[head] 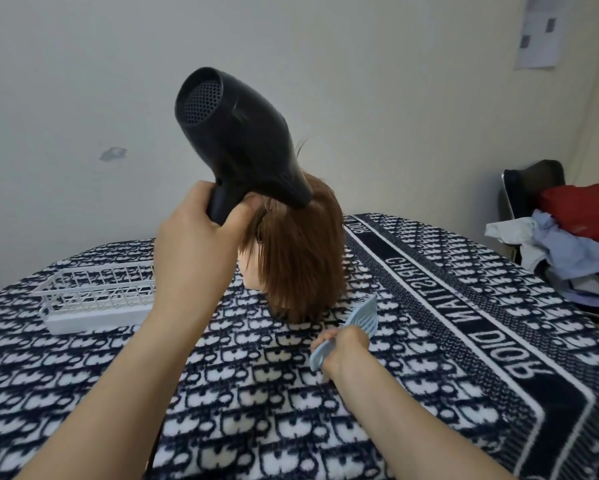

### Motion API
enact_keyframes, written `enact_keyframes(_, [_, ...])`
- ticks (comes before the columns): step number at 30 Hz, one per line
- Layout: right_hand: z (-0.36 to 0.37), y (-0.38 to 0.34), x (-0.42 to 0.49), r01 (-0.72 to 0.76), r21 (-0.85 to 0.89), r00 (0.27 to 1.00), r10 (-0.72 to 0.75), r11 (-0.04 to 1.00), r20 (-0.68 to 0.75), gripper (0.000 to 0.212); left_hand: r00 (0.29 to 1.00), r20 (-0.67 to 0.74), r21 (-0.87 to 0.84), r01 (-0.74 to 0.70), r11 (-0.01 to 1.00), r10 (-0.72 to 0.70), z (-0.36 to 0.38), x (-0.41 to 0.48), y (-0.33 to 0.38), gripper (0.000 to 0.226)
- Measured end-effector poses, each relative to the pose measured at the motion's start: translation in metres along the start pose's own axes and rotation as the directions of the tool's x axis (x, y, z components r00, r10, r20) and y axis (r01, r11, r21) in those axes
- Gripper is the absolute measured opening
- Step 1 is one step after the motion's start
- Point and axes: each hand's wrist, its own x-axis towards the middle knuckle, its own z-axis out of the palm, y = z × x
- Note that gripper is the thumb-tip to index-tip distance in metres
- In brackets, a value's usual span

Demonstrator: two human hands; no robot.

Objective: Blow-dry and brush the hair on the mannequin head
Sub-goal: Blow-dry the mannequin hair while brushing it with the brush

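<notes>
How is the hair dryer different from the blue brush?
The hair dryer is black and bulky; the brush is pale blue and thin. The left hand holds the hair dryer above the hair; the right hand holds the brush lower down. Both are gripped by handles.

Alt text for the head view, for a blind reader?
The left hand holds a black hair dryer aimed down at the brown hair of a mannequin head, while the right hand grips a blue brush beside its base. A white basket sits further left.
</notes>
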Motion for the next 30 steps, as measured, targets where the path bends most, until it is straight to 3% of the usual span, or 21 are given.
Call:
enact_keyframes(5, [-0.011,-0.003,0.006,0.05,-0.063,0.999,-0.049,0.997,0.008,0.032,0.996,-0.081,0.024,-0.046,0.999,0.048,0.006,-0.004,0.001,0.039])
enact_keyframes(9, [-0.006,-0.008,0.007,0.12,-0.161,0.989,-0.104,0.98,0.103,0.037,0.993,-0.06,0.132,-0.092,0.987,0.101,0.008,-0.003,0.007,0.031])
enact_keyframes(13, [-0.004,-0.016,0.016,0.272,-0.246,0.946,-0.211,0.93,0.248,0.031,0.998,-0.025,0.103,-0.048,0.993,0.051,0.01,-0.003,0.002,0.035])
enact_keyframes(15, [-0.005,-0.024,0.023,0.425,-0.365,0.895,-0.322,0.828,0.309,0.031,0.999,-0.025,0.117,-0.04,0.992,0.043,0.009,-0.004,-0.002,0.034])
enact_keyframes(19, [0.005,-0.055,0.029,0.678,-0.573,0.726,-0.541,0.46,0.425,0.051,1.0,0.011,0.08,-0.008,0.997,0.007,0.005,-0.008,-0.01,0.035])
enact_keyframes(21, [0.012,-0.072,0.034,0.711,-0.638,0.665,-0.579,0.297,0.471,0.055,1.0,0.008,0.057,0.011,0.998,-0.011,0.003,-0.011,-0.014,0.037])
enact_keyframes(23, [0.014,-0.084,0.041,0.688,-0.696,0.671,-0.544,0.205,0.504,0.059,0.999,0.011,0.02,0.031,0.999,-0.032,0.003,-0.014,-0.018,0.039])
enact_keyframes(26, [0.015,-0.084,0.057,0.686,-0.702,0.695,-0.457,0.19,0.555,0.063,0.999,0.016,0.017,0.04,0.999,-0.04,0.003,-0.016,-0.022,0.038])
enact_keyframes(30, [0.028,-0.074,0.067,0.768,-0.551,0.64,-0.369,0.327,0.674,0.046,0.999,0.029,0.013,0.045,0.999,-0.045,0.005,-0.019,-0.025,0.034])
